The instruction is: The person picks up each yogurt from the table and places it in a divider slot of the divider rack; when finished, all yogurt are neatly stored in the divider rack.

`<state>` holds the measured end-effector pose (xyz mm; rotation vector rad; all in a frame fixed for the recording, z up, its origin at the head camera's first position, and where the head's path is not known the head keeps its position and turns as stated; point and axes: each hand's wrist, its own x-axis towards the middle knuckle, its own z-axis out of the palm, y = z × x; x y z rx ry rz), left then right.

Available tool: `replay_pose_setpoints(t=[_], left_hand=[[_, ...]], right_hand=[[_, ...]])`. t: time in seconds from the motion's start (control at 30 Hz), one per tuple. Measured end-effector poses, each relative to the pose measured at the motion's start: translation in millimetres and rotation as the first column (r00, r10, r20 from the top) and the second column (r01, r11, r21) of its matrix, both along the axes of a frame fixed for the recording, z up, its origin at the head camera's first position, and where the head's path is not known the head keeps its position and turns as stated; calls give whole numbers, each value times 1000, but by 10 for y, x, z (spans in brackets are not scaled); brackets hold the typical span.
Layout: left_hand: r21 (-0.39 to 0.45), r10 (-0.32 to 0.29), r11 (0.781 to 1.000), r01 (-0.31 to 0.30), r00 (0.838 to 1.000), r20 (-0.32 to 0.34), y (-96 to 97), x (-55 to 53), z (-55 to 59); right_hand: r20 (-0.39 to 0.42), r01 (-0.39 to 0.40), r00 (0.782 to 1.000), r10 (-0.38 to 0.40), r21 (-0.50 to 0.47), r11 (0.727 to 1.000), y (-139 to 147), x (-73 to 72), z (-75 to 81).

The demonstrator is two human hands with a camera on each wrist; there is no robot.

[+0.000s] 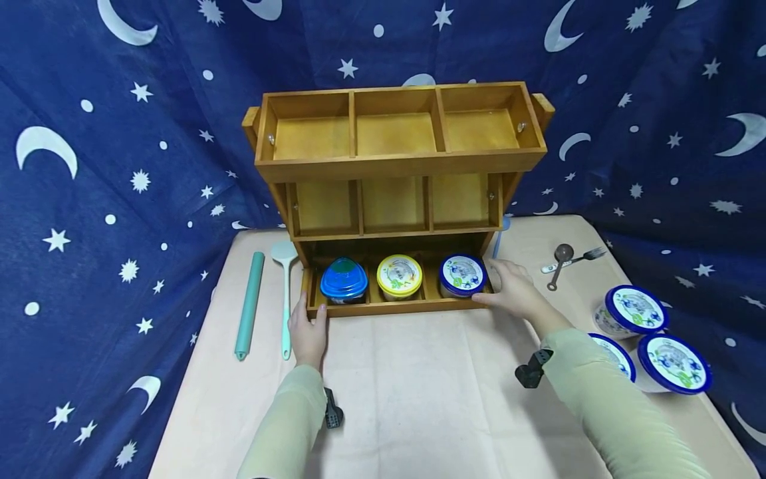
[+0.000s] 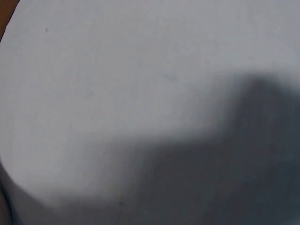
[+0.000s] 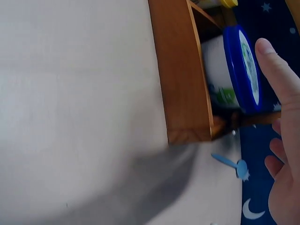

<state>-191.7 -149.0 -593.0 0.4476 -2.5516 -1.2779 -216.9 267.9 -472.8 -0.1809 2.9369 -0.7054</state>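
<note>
- We are facing the three-tier wooden rack on the desk.
- Our left hand is touching its lower-left corner, fingers spread.
- Our right hand is flanking its lower-right corner, loosely open.

One wooden rack with three tiers and nine compartments; four round blue-lidded tubs, one in the rack, three at the right; one yellow-lidded tub; one bright-blue container; one teal rod; one turquoise spatula; one fork; one scoop; one blue spoon; two black wrist cameras.
</note>
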Motion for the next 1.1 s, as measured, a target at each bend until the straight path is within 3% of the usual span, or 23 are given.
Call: replay_pose_setpoints(t=[0.43,1.1], left_hand=[[9,-14,1000,13,1000,5,-11,7,20],[9,-12,1000,12,1000,16,-9,18,26]], right_hand=[[-31,-4,999,5,36,999,382,195,131],[116,53,991,-61,66,996,691,399,86]])
